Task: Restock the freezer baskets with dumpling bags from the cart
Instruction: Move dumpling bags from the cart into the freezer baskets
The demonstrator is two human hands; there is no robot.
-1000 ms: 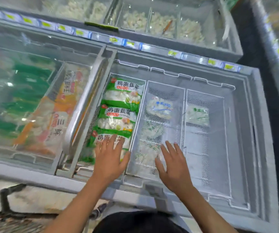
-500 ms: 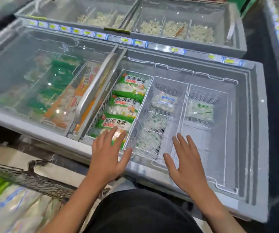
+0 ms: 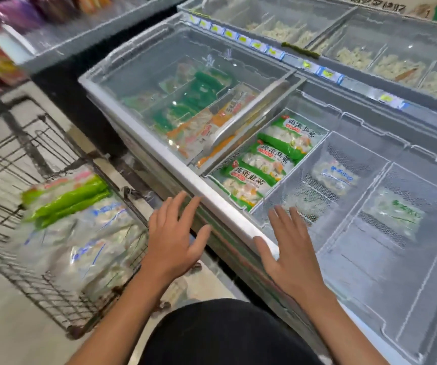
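The open freezer holds white wire baskets. The left basket point(image 3: 213, 173) carries three green dumpling bags point(image 3: 249, 180) in a row. The middle basket point(image 3: 375, 164) has a clear blue-print bag point(image 3: 335, 175); the right basket point(image 3: 370, 248) has a clear green-print bag point(image 3: 393, 214). A wire cart point(image 3: 54, 299) at lower left is piled with clear and green dumpling bags point(image 3: 80, 233). My left hand point(image 3: 175, 238) hovers flat between cart and freezer rim, holding nothing. My right hand point(image 3: 288, 256) is spread above the freezer's front rim, also holding nothing.
The freezer's sliding glass lid point(image 3: 186, 83) covers the left half, over green and orange bags. A second freezer point(image 3: 370, 48) with loose dumplings stands behind, price tags along its edge. Shelves of goods point(image 3: 7, 35) sit at the upper left. Floor lies around the cart.
The view has swung left, bringing the cart into sight. Both hands have drawn back out of the baskets toward the freezer's front rim, the left one now outside it near the cart.
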